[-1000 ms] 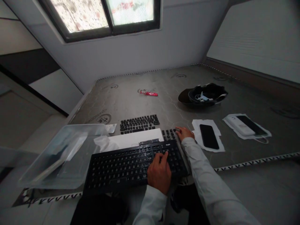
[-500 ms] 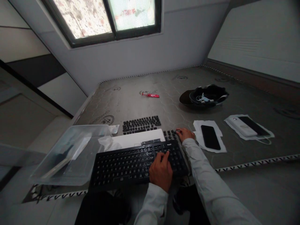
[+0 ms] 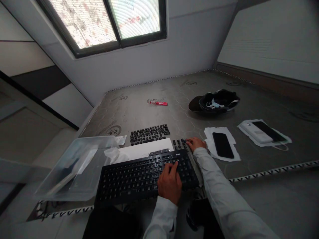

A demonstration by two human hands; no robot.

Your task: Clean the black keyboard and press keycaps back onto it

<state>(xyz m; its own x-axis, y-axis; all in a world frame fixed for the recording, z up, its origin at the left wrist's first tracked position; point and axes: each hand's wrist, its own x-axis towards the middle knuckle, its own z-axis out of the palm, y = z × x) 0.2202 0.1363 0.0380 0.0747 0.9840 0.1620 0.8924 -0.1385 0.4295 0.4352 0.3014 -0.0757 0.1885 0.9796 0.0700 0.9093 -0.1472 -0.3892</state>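
A black keyboard (image 3: pixel 139 177) lies across my lap and the mattress edge. My left hand (image 3: pixel 169 183) rests on its right part, index finger stretched onto the keys and the other fingers curled. My right hand (image 3: pixel 196 144) lies beyond the keyboard's right corner, fingertips pinched at a small block of loose black keycaps (image 3: pixel 179 144). What the fingers hold is too small to make out. A larger set of loose keycaps (image 3: pixel 149 134) is laid out in rows behind a white sheet (image 3: pixel 147 148).
A clear plastic bin (image 3: pixel 74 167) stands left of the keyboard. A black phone (image 3: pixel 222 145) lies on white paper to the right, a white device with another phone (image 3: pixel 261 132) further right. A black cap (image 3: pixel 214 101) and a red wrapper (image 3: pixel 157 102) lie farther back.
The view has shifted slightly. Both hands stay at the same spots on the keyboard and the small keycap block.
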